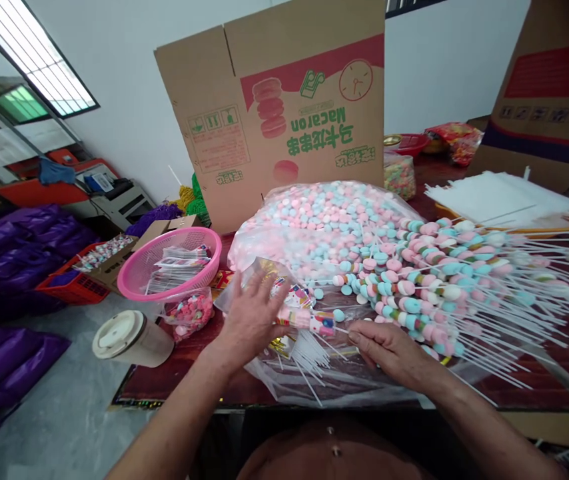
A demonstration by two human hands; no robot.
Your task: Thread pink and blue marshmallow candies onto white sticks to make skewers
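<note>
My right hand (pixel 389 347) pinches the white stick of a candy skewer (pixel 309 320), whose pink candies sit in a printed clear wrapper. My left hand (pixel 254 313) lies over the wrapper's far end with its fingers spread, the thumb beside the skewer. Beneath and beyond that palm are more printed wrappers (pixel 294 293), partly hidden. Below the skewer, gold twist ties (pixel 280 345) and a bunch of white sticks (pixel 312 353) rest on clear plastic. Many finished candy skewers (pixel 429 267) are heaped to the right, sticks pointing right.
A large clear bag of pink, blue and white candies (pixel 334 207) lies ahead, before a tall cardboard box (pixel 284 100). At left stand a pink basket (pixel 129 273) of wrappers, a bag of pink candies (pixel 189 312) and a lidded cup (pixel 134 339). White sticks (pixel 509 197) fill a tray at back right.
</note>
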